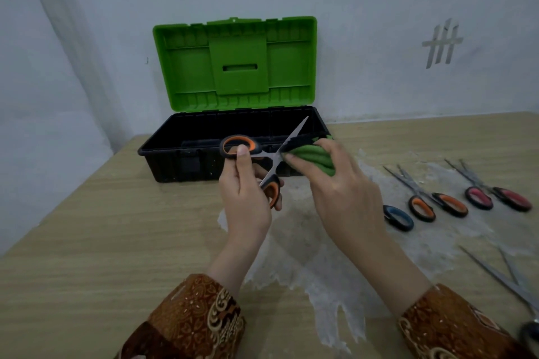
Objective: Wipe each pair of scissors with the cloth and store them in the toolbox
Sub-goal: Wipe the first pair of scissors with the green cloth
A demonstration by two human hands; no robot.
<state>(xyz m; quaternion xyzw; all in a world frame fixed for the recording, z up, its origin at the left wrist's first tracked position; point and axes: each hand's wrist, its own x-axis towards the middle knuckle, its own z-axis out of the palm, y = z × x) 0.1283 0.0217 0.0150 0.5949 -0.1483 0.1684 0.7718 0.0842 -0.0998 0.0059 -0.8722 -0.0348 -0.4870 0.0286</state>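
Your left hand (248,198) gripped the orange-handled scissors (264,159) by their handles, thumb pressed on the upper loop and fingers curled round the lower one, so the blades stood spread apart in a cross. The pair hung in the air just in front of the toolbox (186,151), above the table (116,227). One blade ran up and to the right, its tip lying over the open black tray; that was the long axis you had to follow. Your right hand (335,181) pinched the green cloth (316,156) bunched between fingers and thumb, pressed against the blades just right of the pivot. So the blade lay up and away from the cloth, and by my reading the wipe had to travel along it, from pivot toward tip, away from your left hand.

The toolbox stood open, green lid (234,63) upright against the wall, directly behind the scissors. Your left hand was the nearer one to it, and it already had the handles, so it looked the natural one to lower the pair in. I could see nothing clearly inside the tray.

To your right, well apart from the toolbox, more scissors waited on the table: a blue-handled pair (398,217), another orange pair (437,204), a red pair (497,197), and a steel pair (504,280) at the frame's edge.
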